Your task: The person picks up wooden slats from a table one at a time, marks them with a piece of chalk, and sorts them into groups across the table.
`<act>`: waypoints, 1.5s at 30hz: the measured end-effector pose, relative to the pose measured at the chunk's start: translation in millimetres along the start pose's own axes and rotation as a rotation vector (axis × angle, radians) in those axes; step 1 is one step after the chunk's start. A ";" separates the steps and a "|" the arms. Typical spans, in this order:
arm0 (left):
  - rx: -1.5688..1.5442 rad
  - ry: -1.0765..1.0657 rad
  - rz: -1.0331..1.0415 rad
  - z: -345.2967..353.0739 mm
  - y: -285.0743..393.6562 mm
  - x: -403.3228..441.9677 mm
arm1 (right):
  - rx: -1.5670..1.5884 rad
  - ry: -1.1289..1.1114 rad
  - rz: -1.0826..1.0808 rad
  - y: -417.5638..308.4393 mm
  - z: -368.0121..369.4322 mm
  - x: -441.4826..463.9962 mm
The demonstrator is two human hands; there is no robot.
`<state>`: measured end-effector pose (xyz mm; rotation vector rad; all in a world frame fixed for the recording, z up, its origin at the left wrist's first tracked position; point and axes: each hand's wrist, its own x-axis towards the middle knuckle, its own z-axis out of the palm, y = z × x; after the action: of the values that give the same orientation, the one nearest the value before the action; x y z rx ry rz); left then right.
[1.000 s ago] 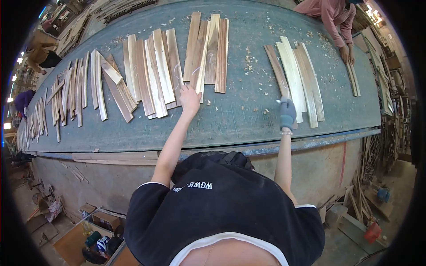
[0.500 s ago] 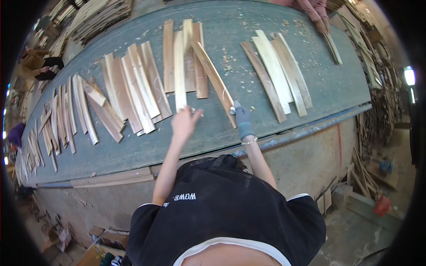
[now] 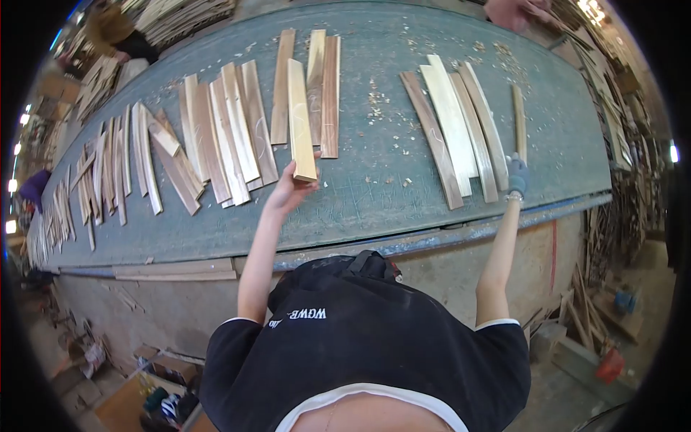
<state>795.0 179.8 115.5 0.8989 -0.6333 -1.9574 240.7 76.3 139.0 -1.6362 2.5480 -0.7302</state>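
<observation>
My bare left hand (image 3: 294,189) is wrapped round the near end of a pale wooden strip (image 3: 299,119), its far end over a group of strips. Brown strips (image 3: 330,97) lie just right of it. My gloved right hand (image 3: 517,176) is closed on the near end of a narrow strip (image 3: 520,119) at the right of the table. Between my hands lies a group of strips (image 3: 450,122), some pale and some brown. Left of my left hand is another group (image 3: 223,137) with chalk marks on some pieces.
The green table (image 3: 374,209) bears more strips (image 3: 108,173) at its left and wood shavings (image 3: 502,61). Across it, a person in pink (image 3: 509,13) stands at the far right; another person (image 3: 111,29) is at the far left. Stacked timber (image 3: 183,21) lies beyond.
My left hand has lifted the pale strip. My right hand has moved right from the brown strip it held to the narrow strip, which the person in pink held before; that person's hands have drawn away.
</observation>
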 end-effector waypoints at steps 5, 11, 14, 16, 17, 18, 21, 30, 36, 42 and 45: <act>-0.564 -0.323 0.203 47.2 -29.7 -7.9 | 0.916 -0.853 0.253 -148.6 68.5 -96.2; 0.141 -0.197 -0.134 82.1 -50.1 -5.4 | 1.205 -1.506 0.596 -256.4 84.6 -196.3; 0.595 -0.306 -0.278 70.8 -43.6 -0.2 | 0.906 -1.225 0.320 -246.8 77.1 -208.8; 1.229 0.097 -0.282 52.6 -27.8 4.2 | 0.836 -1.035 0.122 -229.7 68.5 -210.9; 1.373 0.371 -0.216 36.1 -25.8 7.9 | 0.727 -0.951 0.013 -216.9 68.5 -209.5; 1.501 0.651 -0.147 20.8 -28.2 14.7 | 0.617 -0.865 -0.092 -206.2 66.7 -208.3; 1.661 0.915 -0.058 0.2 -25.3 36.3 | 0.612 -0.773 -0.117 -194.8 45.9 -206.2; 1.604 0.739 0.091 26.6 -41.7 112.7 | 0.919 -0.774 0.315 -222.4 65.2 -189.4; 0.353 0.024 0.160 64.4 -26.8 44.7 | 1.673 -1.142 0.723 -233.9 112.2 -198.5; 1.073 -0.076 0.084 43.4 25.5 2.0 | 1.827 -1.254 0.918 -267.2 101.1 -215.0; 1.201 0.346 0.199 3.6 38.0 17.6 | 1.886 -1.384 0.896 -257.2 128.4 -216.8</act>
<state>804.7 146.0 138.7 1.7258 -1.6506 -1.0618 591.6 129.4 78.3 0.0003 0.5398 -0.7856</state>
